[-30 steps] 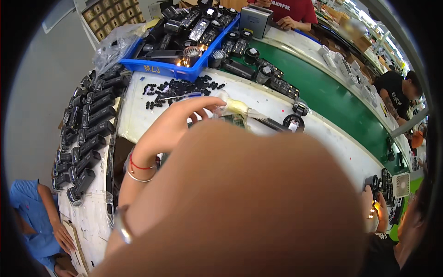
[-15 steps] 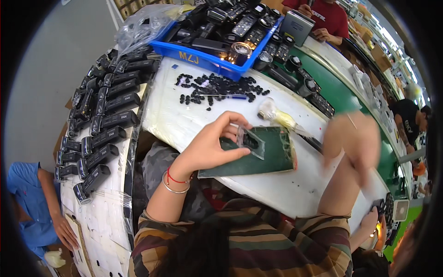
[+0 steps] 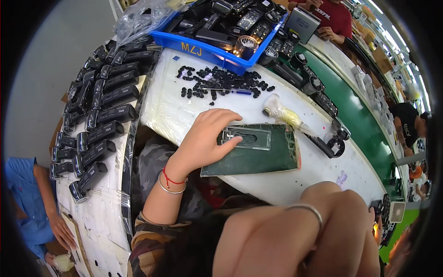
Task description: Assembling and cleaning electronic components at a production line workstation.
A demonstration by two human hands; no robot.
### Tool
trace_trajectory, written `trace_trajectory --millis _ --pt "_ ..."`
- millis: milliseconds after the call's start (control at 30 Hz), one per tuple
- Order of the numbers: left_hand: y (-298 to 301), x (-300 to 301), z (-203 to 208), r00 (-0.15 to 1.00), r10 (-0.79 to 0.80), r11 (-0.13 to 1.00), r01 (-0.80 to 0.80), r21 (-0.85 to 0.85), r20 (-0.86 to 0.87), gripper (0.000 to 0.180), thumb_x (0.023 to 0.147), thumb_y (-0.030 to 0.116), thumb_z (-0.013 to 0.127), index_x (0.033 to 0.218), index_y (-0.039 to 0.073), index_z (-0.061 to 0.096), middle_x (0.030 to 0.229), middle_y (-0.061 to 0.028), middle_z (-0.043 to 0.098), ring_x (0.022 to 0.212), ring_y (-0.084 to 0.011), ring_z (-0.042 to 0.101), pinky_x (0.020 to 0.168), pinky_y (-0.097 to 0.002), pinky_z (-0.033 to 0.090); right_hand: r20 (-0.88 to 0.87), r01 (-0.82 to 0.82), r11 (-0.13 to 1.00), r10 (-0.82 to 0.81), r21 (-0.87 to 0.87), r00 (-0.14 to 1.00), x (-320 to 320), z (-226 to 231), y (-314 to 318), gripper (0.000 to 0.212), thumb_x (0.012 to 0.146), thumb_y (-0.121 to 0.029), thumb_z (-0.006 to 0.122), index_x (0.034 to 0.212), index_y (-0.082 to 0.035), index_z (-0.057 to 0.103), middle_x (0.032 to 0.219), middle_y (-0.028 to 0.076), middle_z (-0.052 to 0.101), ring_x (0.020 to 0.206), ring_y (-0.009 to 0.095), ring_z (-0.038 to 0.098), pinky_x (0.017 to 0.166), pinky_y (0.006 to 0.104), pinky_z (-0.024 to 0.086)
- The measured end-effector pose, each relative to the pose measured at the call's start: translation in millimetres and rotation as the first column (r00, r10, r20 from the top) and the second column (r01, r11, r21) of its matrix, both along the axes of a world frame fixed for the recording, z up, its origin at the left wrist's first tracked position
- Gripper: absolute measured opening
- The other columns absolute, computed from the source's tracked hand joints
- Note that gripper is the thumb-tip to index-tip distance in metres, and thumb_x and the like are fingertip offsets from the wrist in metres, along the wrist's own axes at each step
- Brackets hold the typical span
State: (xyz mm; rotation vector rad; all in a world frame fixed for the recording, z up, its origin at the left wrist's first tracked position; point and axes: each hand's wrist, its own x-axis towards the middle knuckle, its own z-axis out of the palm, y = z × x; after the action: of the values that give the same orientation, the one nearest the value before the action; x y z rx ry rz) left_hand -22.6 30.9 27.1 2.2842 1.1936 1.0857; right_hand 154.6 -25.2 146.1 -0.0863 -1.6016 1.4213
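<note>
A clear rectangular plastic holder (image 3: 259,138) lies flat on a dark green board (image 3: 277,159), with a small black part (image 3: 248,138) inside it. My left hand (image 3: 200,138) is at the holder's left end; thumb and forefinger are apart, the thumb tip over the holder. It wears a red string and a silver bangle. My right hand (image 3: 258,237) is raised very close to the camera at the lower edge, large and blurred, below a silver bangle. Its fingers are hidden, so I cannot see whether it holds anything.
Beyond the board are scattered small black parts (image 3: 221,83) with a blue-handled tool (image 3: 241,92). Right of them lie a wrapped brush (image 3: 286,115) and a black device (image 3: 318,144). A blue bin (image 3: 198,50) of devices stands behind. Black fans (image 3: 113,94) line the left; co-workers sit nearby.
My right hand has swung from above the table's right side down toward the camera. My left hand has let the tilted clear holder down flat on the green board. A black device is uncovered.
</note>
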Motion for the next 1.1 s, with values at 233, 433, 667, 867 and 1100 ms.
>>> trace_trajectory --millis 233,433,667,867,1100 --pt "8.4 12.7 -2.0 0.998 0.034 0.995 -0.038 0.090 0.046 0.031 0.081 0.014 0.071 0.109 0.004 0.063 0.111 -0.0123 0.064 0.106 -0.0307 0.058 0.093 -0.0379 0.044 -0.110 0.012 0.998 -0.018 -0.057 0.994 71.4 7.8 -21.7 0.030 0.091 -0.021 0.058 0.070 0.000 0.064 0.086 0.009 0.060 0.062 0.015 0.057 0.053 0.0250 0.046" --pt "5.1 9.6 -1.1 0.994 0.067 0.990 -0.076 0.116 0.087 0.027 0.081 0.010 0.069 0.106 0.003 0.065 0.107 -0.0118 0.066 0.103 -0.0297 0.060 0.091 -0.0373 0.045 -0.185 -0.031 0.994 0.012 -0.102 0.983 72.6 16.0 -48.5 0.028 0.088 -0.017 0.062 0.064 -0.002 0.063 0.087 0.007 0.058 0.063 0.015 0.055 0.051 0.0240 0.045" --pt "-34.0 16.3 54.9 0.831 -0.168 0.980 0.198 0.001 0.530 0.021 0.081 0.006 0.067 0.101 0.001 0.068 0.096 -0.0119 0.067 0.085 -0.0210 0.064 0.075 -0.0311 0.050 -0.257 -0.089 0.984 0.047 -0.156 0.965 83.1 30.3 -30.7 0.029 0.085 -0.012 0.066 0.058 -0.005 0.061 0.088 0.005 0.055 0.063 0.014 0.054 0.050 0.0229 0.044" --pt "-87.8 31.6 124.8 0.804 -0.192 0.943 0.311 -0.122 0.562 0.017 0.079 0.012 0.071 0.088 -0.001 0.065 0.083 -0.0128 0.063 0.069 -0.0154 0.058 0.062 -0.0268 0.047 -0.250 -0.311 0.936 0.265 -0.165 0.931 82.8 21.7 -9.2 0.025 0.090 -0.022 0.067 0.073 -0.005 0.065 0.100 0.007 0.052 0.077 0.013 0.051 0.064 0.0247 0.044" --pt "-114.2 54.0 163.9 0.984 -0.011 0.962 -0.038 -0.270 -0.177 0.008 0.082 0.009 0.065 0.081 0.002 0.065 0.077 -0.0090 0.063 0.066 -0.0160 0.059 0.055 -0.0254 0.044 -0.216 -0.104 0.974 0.059 -0.202 0.975 86.1 10.4 -6.0 0.031 0.095 -0.031 0.059 0.071 -0.012 0.055 0.091 0.003 0.048 0.069 0.009 0.042 0.058 0.0208 0.037"
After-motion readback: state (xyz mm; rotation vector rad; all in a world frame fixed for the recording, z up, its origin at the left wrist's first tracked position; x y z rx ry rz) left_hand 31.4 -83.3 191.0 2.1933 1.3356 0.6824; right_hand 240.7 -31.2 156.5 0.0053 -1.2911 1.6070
